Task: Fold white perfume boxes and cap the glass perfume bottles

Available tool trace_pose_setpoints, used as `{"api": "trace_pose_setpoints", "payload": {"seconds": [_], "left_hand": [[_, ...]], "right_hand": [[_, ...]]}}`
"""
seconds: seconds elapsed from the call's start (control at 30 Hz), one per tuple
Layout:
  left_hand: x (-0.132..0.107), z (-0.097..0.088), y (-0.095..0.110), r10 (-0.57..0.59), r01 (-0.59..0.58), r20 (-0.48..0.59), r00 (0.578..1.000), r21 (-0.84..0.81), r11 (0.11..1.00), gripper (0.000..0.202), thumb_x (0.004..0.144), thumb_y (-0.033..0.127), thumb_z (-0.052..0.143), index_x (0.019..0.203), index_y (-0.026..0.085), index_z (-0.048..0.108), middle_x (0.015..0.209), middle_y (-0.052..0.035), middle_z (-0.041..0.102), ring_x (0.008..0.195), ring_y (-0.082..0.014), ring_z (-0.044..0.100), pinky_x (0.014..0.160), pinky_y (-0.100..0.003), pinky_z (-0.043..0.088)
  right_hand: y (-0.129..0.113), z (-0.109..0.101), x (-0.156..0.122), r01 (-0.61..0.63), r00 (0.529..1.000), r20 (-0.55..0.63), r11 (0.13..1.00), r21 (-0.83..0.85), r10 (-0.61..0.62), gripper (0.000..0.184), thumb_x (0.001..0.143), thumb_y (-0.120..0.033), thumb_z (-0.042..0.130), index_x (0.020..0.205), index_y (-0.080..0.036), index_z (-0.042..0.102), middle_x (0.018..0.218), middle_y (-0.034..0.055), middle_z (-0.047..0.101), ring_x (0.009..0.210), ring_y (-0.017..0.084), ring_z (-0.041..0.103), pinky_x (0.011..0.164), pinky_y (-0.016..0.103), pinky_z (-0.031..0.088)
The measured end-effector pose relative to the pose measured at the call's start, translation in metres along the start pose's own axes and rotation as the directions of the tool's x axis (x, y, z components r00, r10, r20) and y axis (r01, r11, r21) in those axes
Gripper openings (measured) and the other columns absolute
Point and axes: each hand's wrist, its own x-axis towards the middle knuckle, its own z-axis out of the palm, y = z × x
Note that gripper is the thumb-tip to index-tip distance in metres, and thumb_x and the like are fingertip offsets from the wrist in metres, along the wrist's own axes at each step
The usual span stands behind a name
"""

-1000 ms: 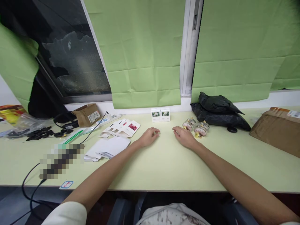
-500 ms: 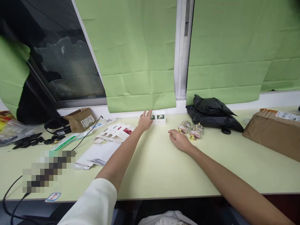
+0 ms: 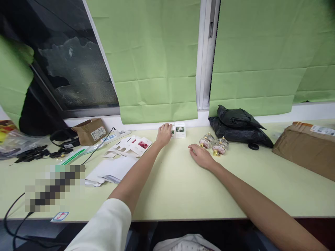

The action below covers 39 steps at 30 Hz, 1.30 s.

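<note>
My left hand (image 3: 164, 135) at a small white box (image 3: 173, 132)

Right of flattened cartons (image 3: 132, 146), my left hand bends over that box at the table's back, hiding most of it (gripping or not, I cannot tell). Beside it, a second white box (image 3: 180, 130) shows pale blossoms on dark green. My right hand (image 3: 201, 156), loosely curled, empty, lies near gold-trimmed ornaments (image 3: 220, 146).

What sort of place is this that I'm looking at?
Probably an indoor workroom: there's a long pale table, green curtains over the window, and a brown cardboard box.
</note>
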Motion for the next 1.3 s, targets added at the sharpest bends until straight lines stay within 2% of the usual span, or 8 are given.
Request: {"api": "trace_pose_setpoints", "payload": {"seconds": [0.2, 0.37, 0.47, 0.67, 0.83, 1.03, 1.17, 1.3], "left_hand": [[0.001, -0.014, 0.001, 0.004, -0.006, 0.072, 0.997, 0.025, 1.0, 0.034, 0.099, 0.025, 0.057, 0.132, 0.018, 0.055, 0.138, -0.0189, 0.052, 0.126, -0.0342, 0.049, 0.104, -0.046, 0.038], [-0.006, -0.039, 0.002, 0.012, -0.013, 0.125, 0.992, 0.007, 1.0, 0.029, 0.1, 0.028, 0.058, 0.127, 0.018, 0.056, 0.129, -0.016, 0.062, 0.121, -0.0314, 0.056, 0.102, -0.043, 0.038], [-0.019, -0.061, 0.005, -0.031, 0.035, 0.131, 0.991, -0.029, 0.999, 0.031, 0.101, 0.036, 0.057, 0.126, 0.017, 0.057, 0.13, -0.0157, 0.063, 0.119, -0.0313, 0.058, 0.095, -0.04, 0.042], [-0.064, -0.095, 0.022, -0.084, 0.135, 0.17, 0.982, -0.314, 0.94, 0.029, 0.094, 0.042, 0.064, 0.11, 0.018, 0.066, 0.114, -0.0121, 0.068, 0.102, -0.0284, 0.065, 0.086, -0.036, 0.046], [-0.092, -0.1, 0.036, -0.064, 0.104, 0.111, 0.992, -0.401, 0.91, 0.027, 0.093, 0.046, 0.065, 0.102, 0.021, 0.067, 0.106, -0.0087, 0.067, 0.095, -0.0266, 0.066, 0.077, -0.035, 0.047], [-0.104, -0.098, 0.043, -0.081, 0.092, 0.044, 0.996, -0.481, 0.872, 0.034, 0.094, 0.049, 0.064, 0.117, 0.024, 0.063, 0.115, -0.0069, 0.064, 0.098, -0.0246, 0.064, 0.079, -0.034, 0.048], [-0.112, -0.087, 0.042, -0.214, 0.2, 0.068, 0.974, -0.702, 0.684, 0.046, 0.1, 0.062, 0.047, 0.126, 0.026, 0.059, 0.117, -0.0069, 0.063, 0.091, -0.0209, 0.063, 0.074, -0.033, 0.051], [-0.117, -0.071, 0.04, -0.343, 0.33, 0.234, 0.91, -0.908, 0.256, 0.065, 0.103, 0.069, 0.017, 0.122, 0.023, 0.059, 0.116, -0.0105, 0.06, 0.082, -0.0191, 0.061, 0.051, -0.027, 0.048]], "right_hand": [[-0.001, -0.001, -0.001, 0.005, 1.0, -0.002, 1.0, 0.009, -0.005, 0.028, 0.104, -0.024, 0.044, 0.123, -0.023, 0.064, 0.126, 0.0065, 0.07, 0.106, 0.022, 0.067, 0.084, 0.032, 0.046], [0.001, 0.0, -0.001, 0.016, 1.0, -0.008, 1.0, 0.02, -0.016, 0.027, 0.103, -0.024, 0.044, 0.122, -0.023, 0.064, 0.125, 0.0072, 0.07, 0.105, 0.023, 0.067, 0.084, 0.033, 0.047], [0.001, 0.0, 0.0, 0.029, 1.0, -0.014, 0.999, 0.033, -0.028, 0.028, 0.103, -0.024, 0.045, 0.123, -0.022, 0.064, 0.125, 0.0084, 0.07, 0.106, 0.023, 0.067, 0.085, 0.033, 0.048], [-0.007, 0.002, -0.002, 0.056, 0.998, -0.008, 0.988, 0.141, -0.055, 0.028, 0.103, -0.027, 0.045, 0.123, -0.024, 0.065, 0.118, 0.0066, 0.072, 0.099, 0.022, 0.067, 0.084, 0.033, 0.047], [-0.024, -0.001, -0.005, 0.062, 0.997, 0.033, 0.966, 0.249, -0.073, 0.026, 0.103, -0.035, 0.047, 0.116, -0.024, 0.067, 0.104, 0.004, 0.073, 0.086, 0.02, 0.065, 0.078, 0.032, 0.045], [-0.041, -0.006, -0.01, 0.002, 0.994, 0.101, 0.924, 0.383, -0.044, 0.027, 0.104, -0.043, 0.047, 0.105, -0.025, 0.067, 0.084, -0.0003, 0.07, 0.07, 0.017, 0.058, 0.066, 0.029, 0.04], [-0.047, -0.005, -0.013, 0.011, 0.989, 0.125, 0.902, 0.433, -0.073, 0.025, 0.102, -0.041, 0.05, 0.107, -0.025, 0.068, 0.082, -0.0009, 0.068, 0.068, 0.016, 0.056, 0.066, 0.029, 0.04], [-0.052, -0.005, -0.015, 0.028, 0.983, 0.147, 0.881, 0.472, -0.11, 0.03, 0.102, -0.046, 0.051, 0.113, -0.025, 0.07, 0.088, -0.0003, 0.068, 0.067, 0.015, 0.054, 0.066, 0.029, 0.041]]}}
